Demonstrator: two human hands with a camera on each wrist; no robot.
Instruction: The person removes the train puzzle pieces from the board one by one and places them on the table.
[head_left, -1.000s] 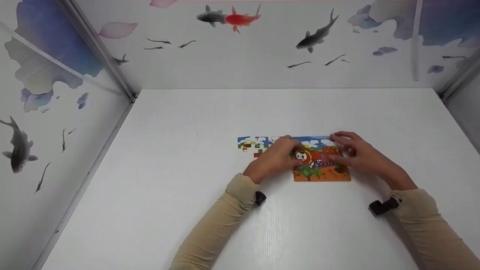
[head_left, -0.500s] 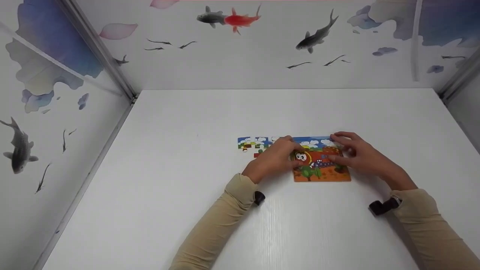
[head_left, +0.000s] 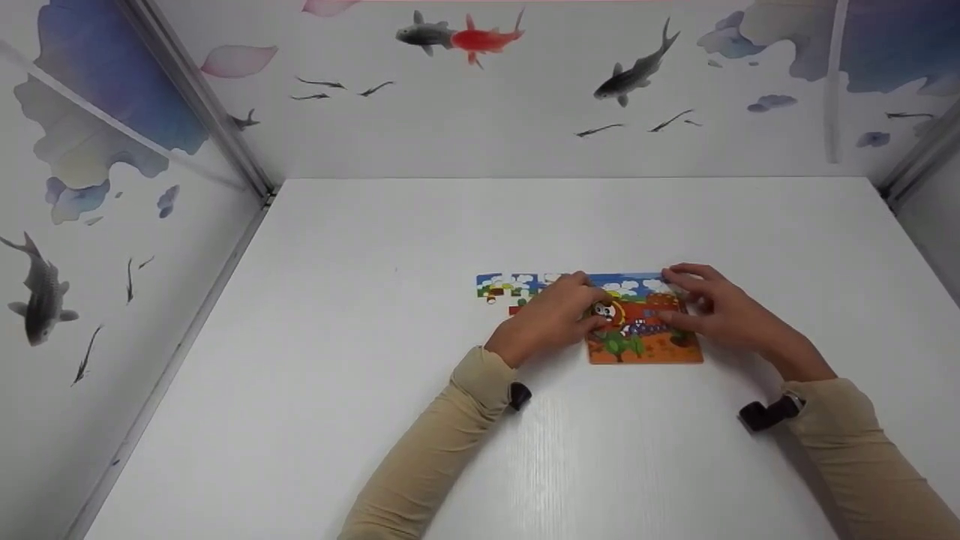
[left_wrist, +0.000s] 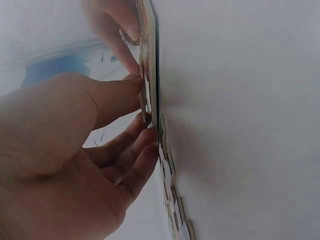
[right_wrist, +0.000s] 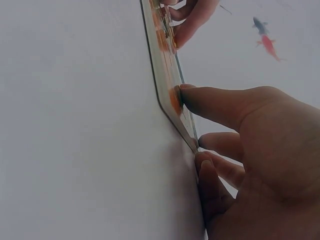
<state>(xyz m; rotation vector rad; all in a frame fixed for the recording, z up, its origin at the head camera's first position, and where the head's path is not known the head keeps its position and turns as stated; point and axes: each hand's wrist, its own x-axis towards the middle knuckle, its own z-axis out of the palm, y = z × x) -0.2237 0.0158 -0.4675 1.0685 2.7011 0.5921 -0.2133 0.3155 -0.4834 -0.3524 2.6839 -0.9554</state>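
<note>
White table [head_left: 315,360] lies under your work, and a fish-painted wall [head_left: 480,135] rises beyond the puzzle board [head_left: 646,351]. Your left hand [head_left: 546,313] is closed at the board's left edge, thumb over its picture, fingers at the side; whether a loose piece sits between them, the views can't tell you. That thumb has edged farther over the printed eyes [head_left: 601,308], plainer half a second ago. Your right hand [head_left: 724,311] grips the board's right edge, as it did then. Left of the board, partly hidden by your left hand, lie puzzle pieces [head_left: 490,285], unmoved. Nearer you than the board are your tan sleeves [head_left: 435,442].
</note>
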